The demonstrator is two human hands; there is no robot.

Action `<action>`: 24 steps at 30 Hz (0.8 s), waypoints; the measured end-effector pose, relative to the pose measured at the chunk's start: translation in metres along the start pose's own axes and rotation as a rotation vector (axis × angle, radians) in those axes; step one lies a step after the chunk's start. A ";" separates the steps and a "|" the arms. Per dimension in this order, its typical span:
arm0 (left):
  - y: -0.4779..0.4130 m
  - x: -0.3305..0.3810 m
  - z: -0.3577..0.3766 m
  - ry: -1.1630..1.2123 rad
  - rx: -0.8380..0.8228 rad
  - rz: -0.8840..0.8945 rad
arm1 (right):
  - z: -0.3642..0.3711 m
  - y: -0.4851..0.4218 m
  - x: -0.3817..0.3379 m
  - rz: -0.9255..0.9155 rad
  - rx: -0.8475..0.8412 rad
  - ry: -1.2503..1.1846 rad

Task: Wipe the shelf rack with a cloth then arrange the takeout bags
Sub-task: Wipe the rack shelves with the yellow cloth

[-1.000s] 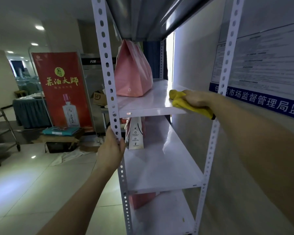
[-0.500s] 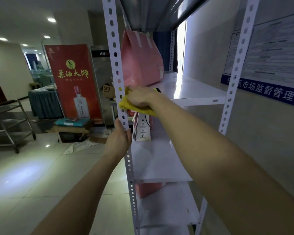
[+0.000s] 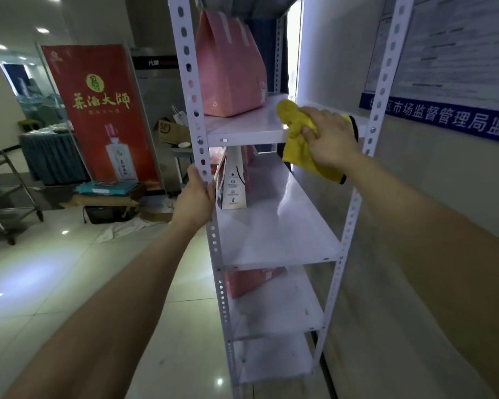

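Mid-wipe: my right hand clutches a yellow cloth on the white metal shelf rack, left hand grips its post; lower shelves probably next.

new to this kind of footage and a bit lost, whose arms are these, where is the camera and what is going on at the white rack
There is no machine here: a person works with bare hands. The camera is a wide-angle one worn on their head, looking forward and down, so both arms reaching in are their own. The left hand grips the front post of a white perforated metal shelf rack. The right hand holds a crumpled yellow cloth against the front edge of an upper shelf. On that shelf stands a tall pink paper bag. The shelf below carries a white paper bag, and another pink bag sits one level lower. A red standing banner is in the background.
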State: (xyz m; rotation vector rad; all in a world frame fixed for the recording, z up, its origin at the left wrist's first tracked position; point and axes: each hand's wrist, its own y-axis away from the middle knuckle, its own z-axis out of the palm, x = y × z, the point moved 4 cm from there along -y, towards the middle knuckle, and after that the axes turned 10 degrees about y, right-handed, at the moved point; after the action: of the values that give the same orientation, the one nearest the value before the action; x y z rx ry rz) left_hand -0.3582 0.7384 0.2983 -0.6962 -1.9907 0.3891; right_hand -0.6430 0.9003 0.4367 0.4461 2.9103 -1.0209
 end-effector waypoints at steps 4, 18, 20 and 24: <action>0.022 -0.020 0.005 0.035 -0.060 -0.042 | 0.015 0.061 -0.004 0.057 0.177 -0.167; 0.251 -0.171 0.085 0.001 -0.352 -0.434 | 0.245 0.365 0.004 0.285 -0.431 -0.479; 0.270 -0.181 0.092 -0.009 -0.353 -0.485 | 0.273 0.387 0.003 0.308 -0.517 -0.418; 0.299 -0.199 0.112 -0.019 -0.350 -0.547 | 0.313 0.415 -0.002 0.284 -0.634 -0.421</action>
State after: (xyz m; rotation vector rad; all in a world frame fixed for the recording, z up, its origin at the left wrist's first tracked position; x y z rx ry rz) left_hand -0.2865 0.8523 -0.0527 -0.3277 -2.1889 -0.2862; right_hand -0.5489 1.0162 -0.0617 0.5051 2.4956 -0.1076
